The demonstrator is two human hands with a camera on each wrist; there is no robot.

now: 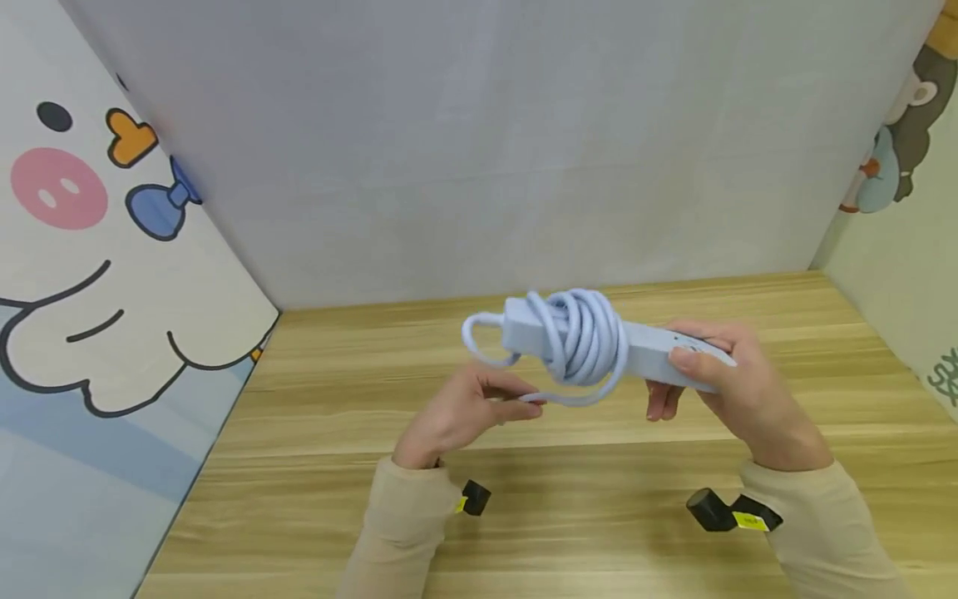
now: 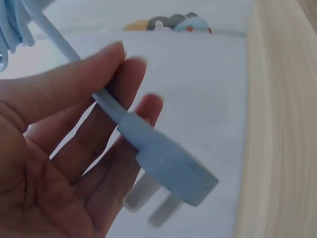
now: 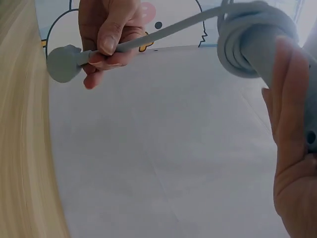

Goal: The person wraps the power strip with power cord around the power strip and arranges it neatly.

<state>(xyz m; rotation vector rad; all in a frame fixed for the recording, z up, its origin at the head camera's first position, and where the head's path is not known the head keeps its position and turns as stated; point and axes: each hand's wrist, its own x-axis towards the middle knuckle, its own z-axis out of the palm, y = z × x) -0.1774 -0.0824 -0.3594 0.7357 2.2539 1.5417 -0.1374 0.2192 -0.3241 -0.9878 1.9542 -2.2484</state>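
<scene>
A pale blue power strip (image 1: 649, 349) is held above the table, its far end wrapped in several turns of its own cord (image 1: 587, 337). My right hand (image 1: 726, 378) grips the bare end, thumb on top and fingers beneath. My left hand (image 1: 475, 408) pinches the cord's loose end between thumb and fingers, just behind the plug (image 2: 173, 163). Two flat prongs (image 2: 165, 210) stick out of the plug in the left wrist view. From the pinch, a short length of cord runs up to the coil. A small loop (image 1: 473, 337) stands out at the strip's left end.
The wood-grain table (image 1: 314, 466) spreads below both hands. Behind it rises a pale grey wall (image 1: 479, 166). A panel with cartoon figures (image 1: 142, 316) borders the left side, and another printed panel (image 1: 891, 274) borders the right. Black wrist cameras (image 1: 711, 509) sit at both sleeves.
</scene>
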